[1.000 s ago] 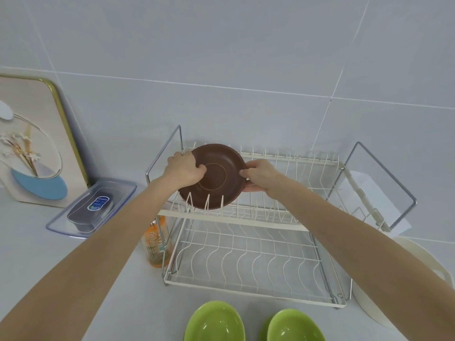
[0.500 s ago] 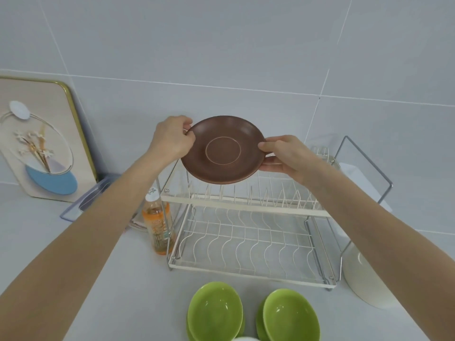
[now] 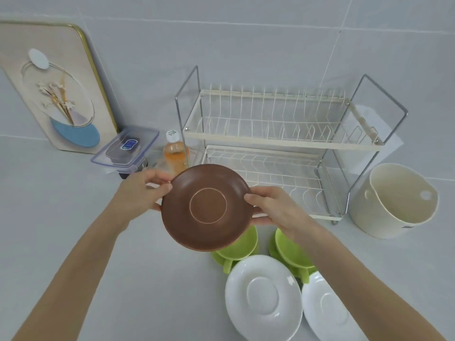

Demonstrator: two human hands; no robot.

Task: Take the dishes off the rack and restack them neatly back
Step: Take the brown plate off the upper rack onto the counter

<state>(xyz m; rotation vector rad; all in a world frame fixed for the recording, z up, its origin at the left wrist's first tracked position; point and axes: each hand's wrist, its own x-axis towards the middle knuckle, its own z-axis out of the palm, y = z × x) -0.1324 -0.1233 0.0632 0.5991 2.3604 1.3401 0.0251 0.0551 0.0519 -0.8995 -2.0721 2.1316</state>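
I hold a brown plate (image 3: 206, 207) by its rim above the counter, in front of the rack. My left hand (image 3: 142, 193) grips its left edge and my right hand (image 3: 273, 207) grips its right edge. The two-tier white wire dish rack (image 3: 280, 141) stands behind, with no dishes on either tier. Two green bowls (image 3: 242, 244) (image 3: 288, 252) sit on the counter below the plate, partly hidden by it and by my right arm. Two white plates (image 3: 263, 296) (image 3: 327, 313) lie nearer to me.
A cream bucket (image 3: 394, 200) stands right of the rack. A small bottle of orange liquid (image 3: 174, 153) and a clear plastic lidded box (image 3: 125, 150) sit left of it. A framed picture (image 3: 49, 87) leans on the tiled wall at far left.
Both hands lifted the brown plate off the rack's upper tier and brought it down toward me, over the green bowls. The view tilted down, revealing the white plates.
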